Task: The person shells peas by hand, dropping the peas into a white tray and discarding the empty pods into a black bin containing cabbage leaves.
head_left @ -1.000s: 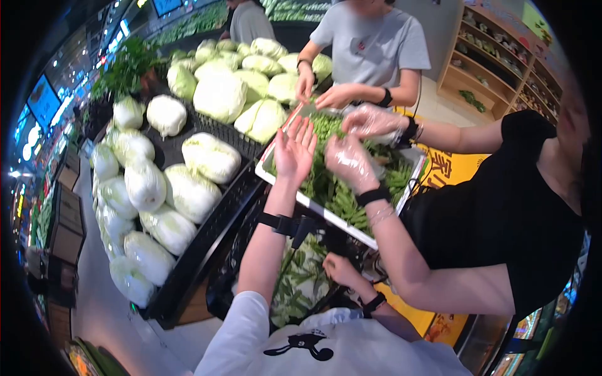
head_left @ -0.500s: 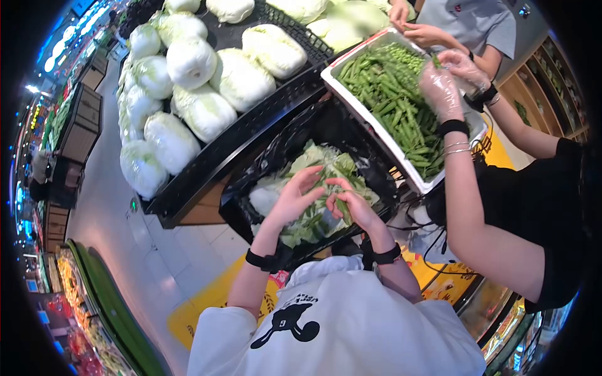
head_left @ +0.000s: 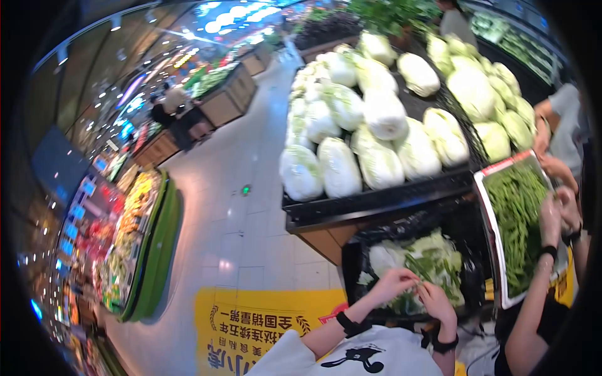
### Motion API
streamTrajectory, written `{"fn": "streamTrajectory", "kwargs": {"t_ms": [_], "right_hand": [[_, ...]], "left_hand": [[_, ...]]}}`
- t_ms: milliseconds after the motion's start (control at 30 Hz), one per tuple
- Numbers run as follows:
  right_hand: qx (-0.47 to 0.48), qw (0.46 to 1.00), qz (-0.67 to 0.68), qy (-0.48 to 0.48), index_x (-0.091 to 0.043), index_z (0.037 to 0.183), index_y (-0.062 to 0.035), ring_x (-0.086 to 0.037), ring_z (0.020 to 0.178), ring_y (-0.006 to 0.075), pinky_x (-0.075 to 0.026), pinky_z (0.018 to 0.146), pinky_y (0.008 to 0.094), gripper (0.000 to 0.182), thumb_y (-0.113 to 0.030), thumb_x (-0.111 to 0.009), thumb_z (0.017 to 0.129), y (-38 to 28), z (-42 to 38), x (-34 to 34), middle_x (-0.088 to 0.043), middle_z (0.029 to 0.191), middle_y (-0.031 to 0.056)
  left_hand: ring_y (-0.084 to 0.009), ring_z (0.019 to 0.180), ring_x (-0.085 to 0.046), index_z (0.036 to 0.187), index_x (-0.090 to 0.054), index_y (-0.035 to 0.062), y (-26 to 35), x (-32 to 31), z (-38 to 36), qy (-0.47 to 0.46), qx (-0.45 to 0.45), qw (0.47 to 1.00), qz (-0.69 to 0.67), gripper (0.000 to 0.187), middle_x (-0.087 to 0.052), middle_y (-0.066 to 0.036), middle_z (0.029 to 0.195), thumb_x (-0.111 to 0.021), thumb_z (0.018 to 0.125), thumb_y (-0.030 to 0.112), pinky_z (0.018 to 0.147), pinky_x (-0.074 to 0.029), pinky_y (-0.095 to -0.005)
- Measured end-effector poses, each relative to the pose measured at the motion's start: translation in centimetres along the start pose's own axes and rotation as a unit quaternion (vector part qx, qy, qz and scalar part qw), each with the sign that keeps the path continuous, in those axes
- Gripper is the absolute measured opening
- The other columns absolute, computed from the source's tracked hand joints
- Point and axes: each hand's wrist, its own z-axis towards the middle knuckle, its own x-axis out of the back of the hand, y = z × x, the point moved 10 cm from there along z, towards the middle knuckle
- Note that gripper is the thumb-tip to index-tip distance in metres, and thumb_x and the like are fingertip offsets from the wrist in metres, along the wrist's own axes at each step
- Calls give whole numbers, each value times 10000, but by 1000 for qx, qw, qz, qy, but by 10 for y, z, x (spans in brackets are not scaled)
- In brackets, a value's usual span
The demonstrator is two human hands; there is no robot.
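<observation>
My left hand [head_left: 395,285] and my right hand [head_left: 436,301] meet fingertip to fingertip, both pinched closed; what lies between the fingers is too small to make out. Below them is a bin lined with black plastic [head_left: 354,250], holding loose leaves and green scraps [head_left: 439,260]. To the right stands a white foam box [head_left: 495,250] full of green pea pods [head_left: 517,219]. Over that box a co-worker's gloved hands [head_left: 555,216] are close together.
Chinese cabbages [head_left: 382,116] are piled on a black display stand [head_left: 376,207] beyond the bin. A yellow floor mat [head_left: 269,313] lies at lower left. Another person's hands [head_left: 552,166] are at the far right. A produce display with green edging [head_left: 147,250] stands left.
The view has swung left, so the stand, bin and box appear farther right. My hands, apart with spread fingers on the left one, have come together at the fingertips.
</observation>
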Motion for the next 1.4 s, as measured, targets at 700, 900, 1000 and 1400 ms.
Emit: {"fn": "streamTrajectory", "kwargs": {"t_ms": [700,900,1000,1400], "right_hand": [[20,960,278,2,-419,736,-47,-378,452,52,-277,408,196,263,-212,-375,936,-29,11,-6,-350,588,-21],[26,954,291,61,-455,803,-80,-360,421,44,-261,378,177,253,-254,-335,942,-22,18,6,-412,529,-24],[11,952,302,47,-440,819,-84,-350,416,45,-260,379,180,251,-266,-324,948,-22,15,6,-410,512,-16],[48,927,368,51,-472,912,-88,-399,488,44,-297,438,176,216,-256,-341,944,-26,16,21,-482,621,-13]], "left_hand": [[-354,648,-513,777,-520,-34,38,-4,-4,5,-65,981,184,270,-530,-215,684,-415,875,194,580,-387,-399],[-378,684,-510,817,-475,-12,53,-13,6,44,-208,915,343,165,-501,-199,682,-414,836,141,589,-390,-432],[-365,694,-525,840,-500,-16,43,-16,14,23,-178,940,289,173,-533,-189,716,-401,840,125,591,-397,-420],[-370,674,-493,793,-472,-3,57,-4,25,24,-19,991,132,201,-499,-193,687,-354,878,136,599,-395,-398]]}}
